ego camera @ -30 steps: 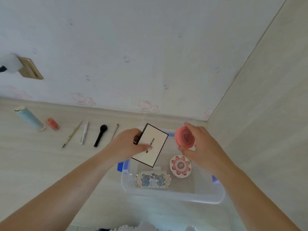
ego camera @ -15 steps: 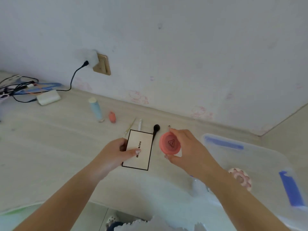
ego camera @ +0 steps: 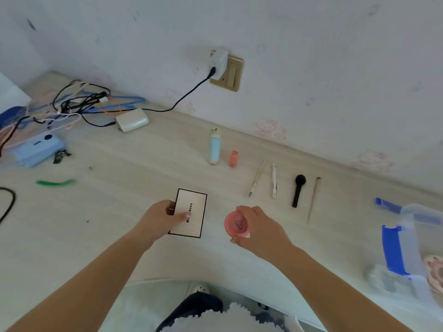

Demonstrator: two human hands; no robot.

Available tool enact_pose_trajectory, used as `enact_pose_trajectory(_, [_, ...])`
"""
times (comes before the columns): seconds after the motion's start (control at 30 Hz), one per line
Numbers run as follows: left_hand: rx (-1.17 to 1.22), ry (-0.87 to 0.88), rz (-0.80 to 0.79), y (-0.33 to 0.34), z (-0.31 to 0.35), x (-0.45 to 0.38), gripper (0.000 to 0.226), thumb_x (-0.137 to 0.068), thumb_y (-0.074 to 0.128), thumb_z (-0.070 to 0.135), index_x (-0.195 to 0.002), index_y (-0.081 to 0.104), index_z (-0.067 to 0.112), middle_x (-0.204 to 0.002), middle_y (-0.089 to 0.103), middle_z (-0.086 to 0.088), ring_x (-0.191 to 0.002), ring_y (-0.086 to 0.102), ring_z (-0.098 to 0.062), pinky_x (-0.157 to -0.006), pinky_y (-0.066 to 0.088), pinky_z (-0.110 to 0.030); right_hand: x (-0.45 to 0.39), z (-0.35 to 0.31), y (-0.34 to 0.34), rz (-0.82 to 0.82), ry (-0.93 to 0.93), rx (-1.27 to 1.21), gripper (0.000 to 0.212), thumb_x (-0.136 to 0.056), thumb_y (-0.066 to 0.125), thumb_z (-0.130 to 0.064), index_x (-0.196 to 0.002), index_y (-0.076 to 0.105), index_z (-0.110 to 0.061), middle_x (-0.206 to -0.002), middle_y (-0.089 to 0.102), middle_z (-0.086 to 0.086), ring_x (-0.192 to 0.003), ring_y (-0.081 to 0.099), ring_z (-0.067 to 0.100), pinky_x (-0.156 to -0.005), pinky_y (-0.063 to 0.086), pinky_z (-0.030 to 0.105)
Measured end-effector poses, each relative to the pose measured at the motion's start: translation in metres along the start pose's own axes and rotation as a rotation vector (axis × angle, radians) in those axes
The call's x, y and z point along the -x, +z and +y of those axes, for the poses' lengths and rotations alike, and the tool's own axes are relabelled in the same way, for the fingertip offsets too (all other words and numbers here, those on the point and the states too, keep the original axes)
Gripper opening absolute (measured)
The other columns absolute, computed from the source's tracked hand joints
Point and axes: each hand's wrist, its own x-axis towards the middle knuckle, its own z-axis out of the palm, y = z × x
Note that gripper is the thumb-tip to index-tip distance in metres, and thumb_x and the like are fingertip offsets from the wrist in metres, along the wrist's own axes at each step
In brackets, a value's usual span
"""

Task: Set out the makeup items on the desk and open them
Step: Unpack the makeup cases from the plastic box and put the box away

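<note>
I take the desk as my landmark. At its right edge sits the clear storage box, blurred, with one flowered compact showing inside. Over the desk's near middle my left hand grips one flat rectangular palette, thumb across its face; my right hand clasps one round pink jar. Along the back of the desk lie six items in a row: one blue tube, one small orange bottle and four slim tools. Both held pieces are shut. Opening either one-handed could, I judge, let it slip or spill powder.
</note>
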Motion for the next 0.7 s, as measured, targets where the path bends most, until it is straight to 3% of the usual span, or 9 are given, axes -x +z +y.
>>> enact_pose_trajectory(0.17, [-0.039,-0.018,-0.047,-0.008,-0.007,-0.031,0.022,-0.082,0.071,0.019,-0.100,0.065,0.009,-0.095,0.072,-0.007,-0.087,0.066,-0.023,-0.065,0.048,-0.027,-0.029,-0.017,0.020,-0.046,0.064,0.069,0.074,-0.077,0.065,-0.052,-0.138,0.031,-0.026,-0.130,0.041,0.001,-0.107,0.056,0.027,-0.087,0.050,0.037])
enact_pose_trajectory(0.27, [-0.075,-0.032,-0.038,-0.010,-0.007,-0.047,0.026,-0.081,0.071,0.020,-0.103,0.066,0.007,-0.097,0.071,-0.009,-0.093,0.066,-0.025,-0.072,0.047,-0.030,-0.042,-0.019,0.026,-0.073,0.113,0.099,0.072,-0.078,0.065,-0.051,-0.136,0.031,-0.025,-0.127,0.041,0.003,-0.103,0.058,0.029,-0.084,0.051,0.038])
enact_pose_trajectory(0.53, [-0.172,-0.010,-0.027,-0.011,-0.010,-0.072,0.019,-0.081,0.070,0.022,-0.097,0.067,0.011,-0.090,0.070,-0.002,-0.079,0.061,-0.015,-0.056,0.040,-0.021,-0.068,-0.020,0.034,-0.037,0.147,0.121,0.070,-0.080,0.065,-0.047,-0.136,0.029,-0.027,-0.124,0.038,0.004,-0.100,0.057,0.027,-0.078,0.050,0.034])
enact_pose_trajectory(0.7, [-0.301,0.043,-0.019,-0.013,-0.007,-0.078,0.020,-0.081,0.067,0.026,-0.096,0.067,0.012,-0.092,0.071,0.000,-0.090,0.065,-0.018,-0.074,0.046,-0.029,-0.076,-0.019,0.036,-0.014,0.143,0.127,0.069,-0.080,0.066,-0.046,-0.135,0.030,-0.027,-0.122,0.038,0.004,-0.098,0.056,0.026,-0.072,0.046,0.032])
